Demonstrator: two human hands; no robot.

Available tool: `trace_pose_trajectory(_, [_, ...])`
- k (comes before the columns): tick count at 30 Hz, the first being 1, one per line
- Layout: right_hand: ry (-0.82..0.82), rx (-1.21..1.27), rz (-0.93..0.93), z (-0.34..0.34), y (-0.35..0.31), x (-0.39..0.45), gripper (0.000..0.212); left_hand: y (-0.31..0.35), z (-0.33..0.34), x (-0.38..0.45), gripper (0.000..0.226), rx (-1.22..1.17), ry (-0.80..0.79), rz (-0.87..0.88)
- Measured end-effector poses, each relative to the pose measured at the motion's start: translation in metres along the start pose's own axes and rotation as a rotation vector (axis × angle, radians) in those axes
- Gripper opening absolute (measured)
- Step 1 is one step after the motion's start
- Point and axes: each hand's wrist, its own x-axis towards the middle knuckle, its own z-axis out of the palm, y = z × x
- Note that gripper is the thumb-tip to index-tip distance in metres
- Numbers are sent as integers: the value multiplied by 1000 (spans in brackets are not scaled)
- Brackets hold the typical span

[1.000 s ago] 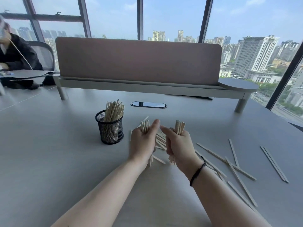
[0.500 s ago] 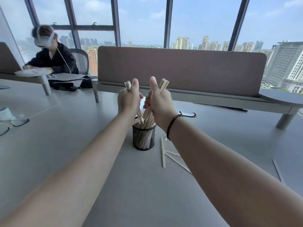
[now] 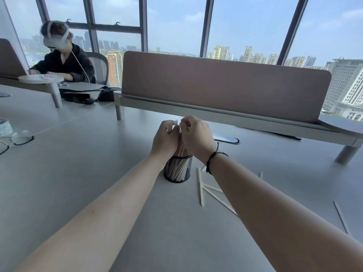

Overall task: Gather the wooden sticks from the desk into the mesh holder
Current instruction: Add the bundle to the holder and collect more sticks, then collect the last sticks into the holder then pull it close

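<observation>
A black mesh holder (image 3: 177, 170) stands on the grey desk (image 3: 78, 173), packed with wooden sticks (image 3: 181, 149) that rise between my hands. My left hand (image 3: 165, 138) and my right hand (image 3: 196, 136) sit side by side just above the holder, fingers curled round the sticks' upper ends; the stick tops are mostly hidden by my fingers. A few loose sticks (image 3: 200, 185) lie crossed on the desk right of the holder, partly under my right forearm. One more loose stick (image 3: 341, 216) lies far right.
A brown divider panel (image 3: 216, 85) on a raised shelf runs across the back of the desk. A dark oval cable port (image 3: 225, 138) sits behind my right hand. Glasses (image 3: 17, 137) lie at the left edge. A person (image 3: 62, 61) works at the far left desk.
Both hands lifted bundles of sticks off the desk, carried them left over the holder, and have now dropped down so the sticks stand inside it. The view swung left.
</observation>
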Motion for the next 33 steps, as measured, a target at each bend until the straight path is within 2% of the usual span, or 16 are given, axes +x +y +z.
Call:
trace_pose_trajectory(3, [-120, -48, -48, 6, 8, -6, 38, 0, -1, -2, 25, 19, -50, 13])
trace_pose_trajectory(5, [-168, -42, -69, 5, 7, -11, 44, 0, 0, -4, 36, -2, -57, 7])
trace_pose_trajectory(8, [-254, -206, -134, 0, 7, -15, 45, 1, 0, -10, 55, -73, -30, -78])
trace_pose_trajectory(11, [-322, -336, -103, -7, 7, -12, 50, 4, -1, -14, 70, -17, -9, -92])
trace_pose_trajectory(13, [-390, -367, -65, -9, 7, -7, 49, 6, -1, -15, 57, 102, 7, -39])
trace_pose_trajectory(16, [-389, -157, 27, -16, 10, -6, 53, 7, -1, -20, 41, 98, 71, -8])
trace_pose_trajectory(18, [-291, 66, 123, -27, 16, -8, 62, 8, 0, -29, 37, 204, 199, 178])
trace_pose_trajectory(20, [-215, 193, 183, -47, 27, -13, 60, 12, 0, -49, 32, 311, 294, 505])
trace_pose_trajectory(21, [-214, 193, 187, -60, 34, -18, 57, 15, 3, -61, 28, 351, 274, 649])
trace_pose_trajectory(23, [-282, 104, 168, -89, 54, -39, 54, 16, 9, -89, 30, 420, 110, 831])
trace_pose_trajectory(26, [-410, -114, 147, -131, 87, -83, 59, 9, 30, -125, 46, 555, -223, 910])
trace_pose_trajectory(28, [-435, -183, 161, -154, 106, -113, 62, 4, 48, -145, 55, 664, -425, 869])
trace_pose_trajectory(30, [-419, -212, 189, -172, 122, -141, 61, 4, 65, -164, 64, 726, -607, 754])
trace_pose_trajectory(33, [-387, -241, 236, -188, 142, -183, 58, 4, 85, -190, 82, 692, -778, 624])
